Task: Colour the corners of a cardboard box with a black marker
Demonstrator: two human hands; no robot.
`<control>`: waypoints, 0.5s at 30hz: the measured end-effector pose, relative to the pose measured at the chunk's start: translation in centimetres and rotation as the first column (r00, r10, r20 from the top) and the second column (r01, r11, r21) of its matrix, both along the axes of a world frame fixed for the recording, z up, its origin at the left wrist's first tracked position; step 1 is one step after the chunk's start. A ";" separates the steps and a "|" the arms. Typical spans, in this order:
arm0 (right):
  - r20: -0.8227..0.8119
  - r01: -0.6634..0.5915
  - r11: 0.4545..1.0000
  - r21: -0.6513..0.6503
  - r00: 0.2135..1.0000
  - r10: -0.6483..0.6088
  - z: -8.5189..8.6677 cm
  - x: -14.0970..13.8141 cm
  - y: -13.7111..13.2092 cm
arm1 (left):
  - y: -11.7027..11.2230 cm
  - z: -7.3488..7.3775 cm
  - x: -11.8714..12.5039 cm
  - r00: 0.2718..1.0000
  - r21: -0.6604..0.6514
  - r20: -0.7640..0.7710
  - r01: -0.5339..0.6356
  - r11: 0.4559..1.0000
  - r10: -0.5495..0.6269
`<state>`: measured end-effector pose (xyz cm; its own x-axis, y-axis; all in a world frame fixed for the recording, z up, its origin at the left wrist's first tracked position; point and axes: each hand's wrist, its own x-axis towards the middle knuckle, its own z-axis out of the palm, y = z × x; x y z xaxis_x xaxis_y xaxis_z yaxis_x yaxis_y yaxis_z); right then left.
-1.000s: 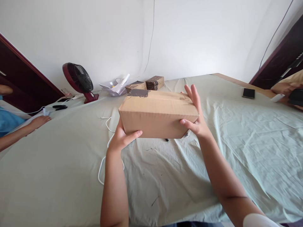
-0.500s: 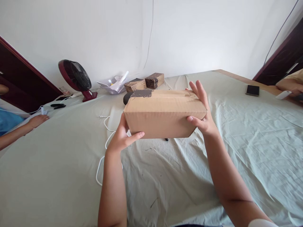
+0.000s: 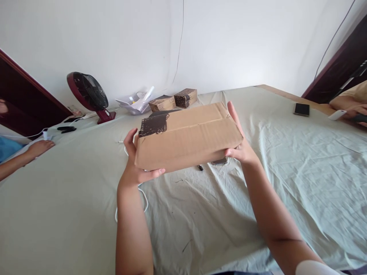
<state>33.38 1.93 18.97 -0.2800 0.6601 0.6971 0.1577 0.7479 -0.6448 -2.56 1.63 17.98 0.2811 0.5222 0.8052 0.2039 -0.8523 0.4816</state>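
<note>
Brown box point(image 3: 189, 139), scribbled black at 10 o'clock; left hand point(image 3: 132, 170), right hand point(image 3: 245, 151) gripping ends; cloth point(image 3: 301, 172) at 4, table edge point(image 3: 286, 97) at 2.

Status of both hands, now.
Left hand: holding the left end of the box.
Right hand: holding the right end of the same box.

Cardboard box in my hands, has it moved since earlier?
Yes. Against the desk fan, the held cardboard box has tilted, its top turning toward the camera and its left end dipping in view.
</note>
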 end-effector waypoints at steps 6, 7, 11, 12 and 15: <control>0.071 -0.049 0.996 -0.071 0.996 0.054 -0.2 0.1 0.0 | 0.0 -0.6 -1.3 0.998 -0.173 -0.007 0.062 0.983 -0.065; 0.077 -0.041 0.998 -0.057 0.996 0.045 -0.2 0.1 0.0 | -0.3 -0.6 -1.4 0.997 -0.229 0.003 0.076 0.971 -0.077; 0.167 0.059 0.996 0.067 0.983 -0.069 -0.2 -0.8 -0.4 | -1.0 0.0 -0.8 0.948 -0.383 0.315 0.173 0.907 -0.048; 0.194 0.080 0.991 0.112 0.976 -0.100 -0.2 -1.2 -0.6 | -1.0 0.1 -0.6 0.922 -0.444 0.388 0.179 0.878 0.008; 0.269 0.071 0.969 0.237 0.954 -0.135 0.1 -2.5 -1.1 | -0.5 0.0 0.0 0.876 -0.631 0.447 0.164 0.758 0.182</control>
